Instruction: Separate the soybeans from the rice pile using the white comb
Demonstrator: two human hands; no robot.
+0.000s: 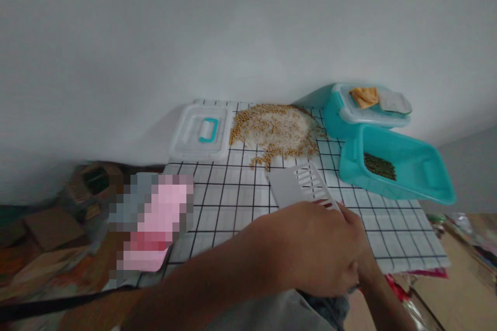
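the left hand [316, 245] lies over the near end of a white slotted plastic scoop [285, 186], the right hand [357, 230] tucked beside it; fingers mostly hidden, i can't tell how either grips. the scoop sits just short of a loose heap of golden beans and pale grains [277, 129] on the black-gridded white tabletop [217, 194]. a hasty shove could scatter the heap.

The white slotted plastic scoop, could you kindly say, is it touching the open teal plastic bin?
Apart: the head view shows white gridded tablecloth between the scoop and the bin.
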